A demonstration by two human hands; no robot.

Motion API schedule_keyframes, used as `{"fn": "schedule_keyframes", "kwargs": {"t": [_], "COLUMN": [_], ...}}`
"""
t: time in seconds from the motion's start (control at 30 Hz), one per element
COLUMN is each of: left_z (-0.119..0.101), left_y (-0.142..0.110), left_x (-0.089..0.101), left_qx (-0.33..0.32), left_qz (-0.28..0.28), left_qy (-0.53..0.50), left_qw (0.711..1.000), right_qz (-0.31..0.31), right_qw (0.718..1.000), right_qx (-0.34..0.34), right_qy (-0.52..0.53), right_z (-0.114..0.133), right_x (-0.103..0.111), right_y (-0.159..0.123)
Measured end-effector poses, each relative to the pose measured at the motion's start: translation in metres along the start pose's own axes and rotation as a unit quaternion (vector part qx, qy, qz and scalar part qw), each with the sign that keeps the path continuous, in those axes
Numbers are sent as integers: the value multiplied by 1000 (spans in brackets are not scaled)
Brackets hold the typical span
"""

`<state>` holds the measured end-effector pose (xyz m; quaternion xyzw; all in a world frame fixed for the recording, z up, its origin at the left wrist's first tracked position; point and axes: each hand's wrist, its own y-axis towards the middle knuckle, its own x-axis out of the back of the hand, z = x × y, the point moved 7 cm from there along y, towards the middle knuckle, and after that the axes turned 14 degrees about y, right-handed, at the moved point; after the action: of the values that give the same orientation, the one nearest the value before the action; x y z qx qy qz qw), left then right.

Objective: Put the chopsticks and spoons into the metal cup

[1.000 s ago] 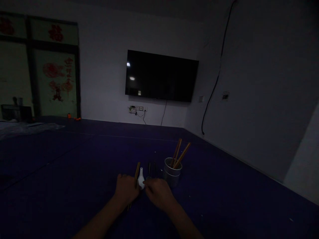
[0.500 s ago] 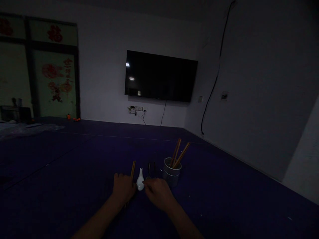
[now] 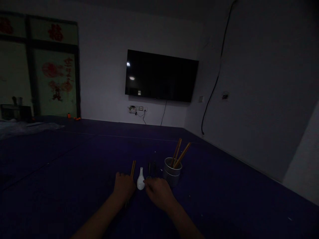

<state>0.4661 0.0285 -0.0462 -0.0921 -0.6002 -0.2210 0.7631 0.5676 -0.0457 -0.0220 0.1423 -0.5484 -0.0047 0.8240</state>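
A pair of wooden chopsticks [image 3: 133, 168] lies on the dark blue surface, passing beneath my left hand [image 3: 124, 187], whose fingers are curled around them. Just right of it rests a white spoon [image 3: 141, 181], its narrow handle pointing away from me. My right hand [image 3: 159, 192] is closed, with its thumb and fingertips close by the spoon's right edge; whether they touch it I cannot tell. Beyond those knuckles show two thin dark handles [image 3: 150, 168], their lower ends hidden by the hand. What the right fingers hold, if anything, is hidden.
A grey metal cup [image 3: 171, 176] with several wooden chopsticks [image 3: 183, 154] stands right of my right hand. Clear plastic sheeting [image 3: 30, 129] lies far left, and small orange items [image 3: 76, 118] sit near the door. A black television [image 3: 160, 76] hangs on the far wall.
The dark handles past my right hand have shifted slightly and now look more parallel. My hands, the chopsticks and the white spoon stay nearly in place.
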Motion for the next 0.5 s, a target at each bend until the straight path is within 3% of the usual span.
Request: {"fn": "schedule_keyframes", "kwargs": {"t": [0.3,0.5], "left_z": [-1,-2], "left_y": [-1,0], "left_x": [5,2], "left_qx": [-6,-20], "left_qz": [-6,-4], "left_qy": [30,-11], "left_qw": [1000,1000], "right_qz": [-17,-12], "right_qw": [1000,1000], "right_qx": [6,1], "right_qy": [3,16], "right_z": [-1,-2], "right_x": [0,-1], "right_y": [1,0]}}
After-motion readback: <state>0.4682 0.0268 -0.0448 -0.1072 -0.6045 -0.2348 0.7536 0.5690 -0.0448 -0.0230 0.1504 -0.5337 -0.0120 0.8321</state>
